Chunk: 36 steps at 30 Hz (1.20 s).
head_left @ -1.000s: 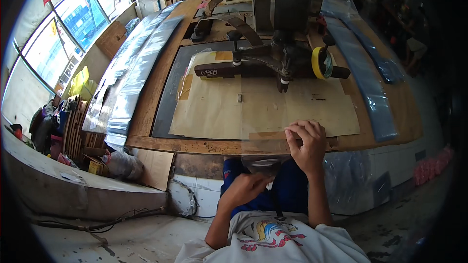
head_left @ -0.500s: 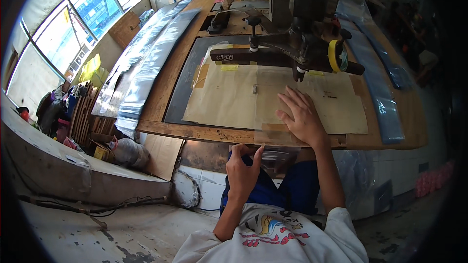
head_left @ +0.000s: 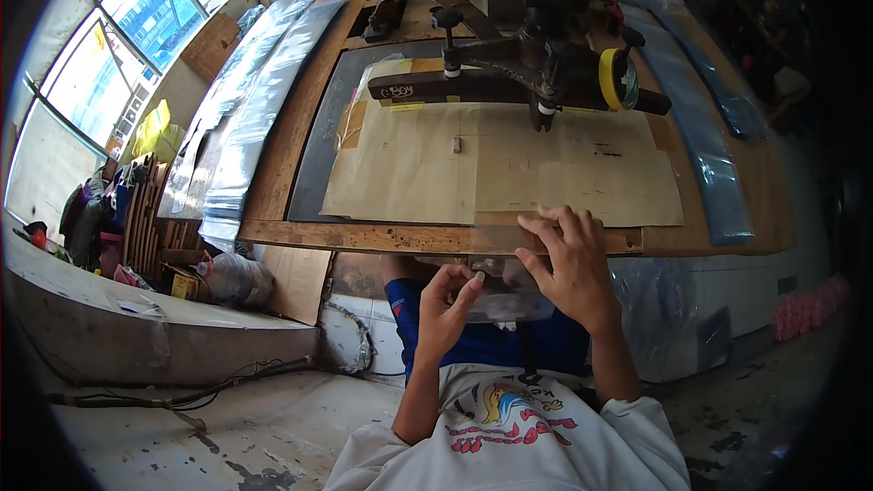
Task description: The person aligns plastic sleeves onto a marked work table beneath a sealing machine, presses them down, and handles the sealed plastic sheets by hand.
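My left hand (head_left: 444, 311) is closed in front of the table edge, thumb and forefinger pinched on the left edge of a clear plastic sheet (head_left: 511, 305). The sheet drapes over the wooden front edge and hangs above my lap. At the front edge, to the right, my right hand (head_left: 575, 275) lies with fingers spread, fingertips over the sheet and board. Beyond both hands a beige paper-covered board (head_left: 400, 173) rests on a dark plate (head_left: 314, 182). A dark press bar (head_left: 500, 95) is above the board's far side.
Stacks of clear plastic film (head_left: 264, 118) lie along the table's left, and bluish film strips (head_left: 700, 145) along its right. A roll of yellow tape (head_left: 617, 80) hangs on the press. A stuffed plastic bag (head_left: 238, 280) and wooden slats (head_left: 145, 218) stand at the left.
My right hand has drawn back from the board to the table's front edge. My left hand still pinches the sheet's edge, and the view has shifted slightly.
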### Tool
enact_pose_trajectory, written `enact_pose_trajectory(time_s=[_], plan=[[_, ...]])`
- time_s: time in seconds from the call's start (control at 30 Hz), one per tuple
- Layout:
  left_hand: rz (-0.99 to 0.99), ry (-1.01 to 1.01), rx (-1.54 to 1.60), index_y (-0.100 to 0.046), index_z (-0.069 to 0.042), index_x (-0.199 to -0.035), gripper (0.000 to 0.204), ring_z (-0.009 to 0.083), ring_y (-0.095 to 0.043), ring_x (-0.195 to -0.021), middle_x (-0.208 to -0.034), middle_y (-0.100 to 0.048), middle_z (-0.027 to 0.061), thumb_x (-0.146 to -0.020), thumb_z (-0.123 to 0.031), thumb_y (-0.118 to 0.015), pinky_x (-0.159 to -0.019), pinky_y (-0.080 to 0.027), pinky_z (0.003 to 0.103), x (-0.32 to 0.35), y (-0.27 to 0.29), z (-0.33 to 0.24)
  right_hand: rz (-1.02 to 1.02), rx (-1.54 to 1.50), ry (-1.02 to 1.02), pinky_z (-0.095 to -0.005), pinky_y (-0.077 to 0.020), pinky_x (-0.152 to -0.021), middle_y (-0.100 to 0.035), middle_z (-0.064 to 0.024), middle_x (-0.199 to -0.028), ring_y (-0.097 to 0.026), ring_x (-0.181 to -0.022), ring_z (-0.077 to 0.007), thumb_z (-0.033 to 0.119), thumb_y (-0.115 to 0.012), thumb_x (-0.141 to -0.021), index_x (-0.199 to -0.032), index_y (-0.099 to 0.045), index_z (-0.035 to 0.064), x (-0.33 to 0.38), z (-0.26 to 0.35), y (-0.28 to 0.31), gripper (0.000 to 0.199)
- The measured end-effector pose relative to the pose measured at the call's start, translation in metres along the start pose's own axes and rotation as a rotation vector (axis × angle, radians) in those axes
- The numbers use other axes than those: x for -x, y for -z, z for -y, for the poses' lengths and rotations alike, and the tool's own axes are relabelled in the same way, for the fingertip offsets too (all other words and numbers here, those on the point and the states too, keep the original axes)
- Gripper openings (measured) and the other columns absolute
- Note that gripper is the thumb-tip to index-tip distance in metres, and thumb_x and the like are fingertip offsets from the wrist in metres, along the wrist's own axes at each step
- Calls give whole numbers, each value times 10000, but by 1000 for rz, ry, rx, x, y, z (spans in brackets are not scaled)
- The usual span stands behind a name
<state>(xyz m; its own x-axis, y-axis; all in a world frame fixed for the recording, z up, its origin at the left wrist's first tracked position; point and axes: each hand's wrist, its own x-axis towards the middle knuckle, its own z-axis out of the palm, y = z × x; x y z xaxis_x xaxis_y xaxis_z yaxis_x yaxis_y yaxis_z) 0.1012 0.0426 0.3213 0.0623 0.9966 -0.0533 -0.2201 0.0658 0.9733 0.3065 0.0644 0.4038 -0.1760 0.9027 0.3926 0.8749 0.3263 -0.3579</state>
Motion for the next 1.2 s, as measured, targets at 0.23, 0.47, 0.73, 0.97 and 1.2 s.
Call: enact_pose_trajectory(time_s=[0.23,0.47,0.73,0.97,1.2], plan=[[132,-24,-331,-645,29,-1000,165,58,-625,-743,-775,-672,34,-990,-129,-694,-639,-473,219,-6,1,12,-34,-156,-17,-411,-419,-935,-632,-40,-1049,-588,-1026,-242,237,-788,-842,-955,-750,109,-8,-46,12,175],[214,91,-336,-611,37,-967,166,120,-680,-784,-845,-736,106,-973,-105,-697,-728,-507,272,0,-5,18,63,-47,89,-426,-394,-1091,-600,-83,-1316,-544,-1245,-272,309,-738,-902,-1079,-738,114,-30,-87,17,263],[216,100,-344,-629,33,-994,144,157,-689,-774,-844,-731,106,-964,-90,-696,-759,-518,280,-1,-12,33,157,-146,324,-433,-356,-1146,-604,-58,-1375,-522,-1300,-248,312,-649,-965,-1118,-752,149,-62,-101,-6,246],[248,167,-447,-631,37,-1035,122,167,-692,-925,-979,-722,118,-969,-53,-680,-848,-519,295,-4,-5,24,110,-201,255,-433,-356,-1133,-661,-25,-1282,-557,-1244,-234,324,-716,-912,-1006,-758,135,-59,-104,-5,215],[243,192,-336,-634,45,-1051,115,157,-696,-972,-994,-729,114,-972,-28,-675,-877,-517,281,-9,-17,19,87,-267,198,-424,-401,-1052,-686,-24,-1103,-610,-1097,-241,318,-775,-857,-884,-724,73,-60,-105,-3,251]])
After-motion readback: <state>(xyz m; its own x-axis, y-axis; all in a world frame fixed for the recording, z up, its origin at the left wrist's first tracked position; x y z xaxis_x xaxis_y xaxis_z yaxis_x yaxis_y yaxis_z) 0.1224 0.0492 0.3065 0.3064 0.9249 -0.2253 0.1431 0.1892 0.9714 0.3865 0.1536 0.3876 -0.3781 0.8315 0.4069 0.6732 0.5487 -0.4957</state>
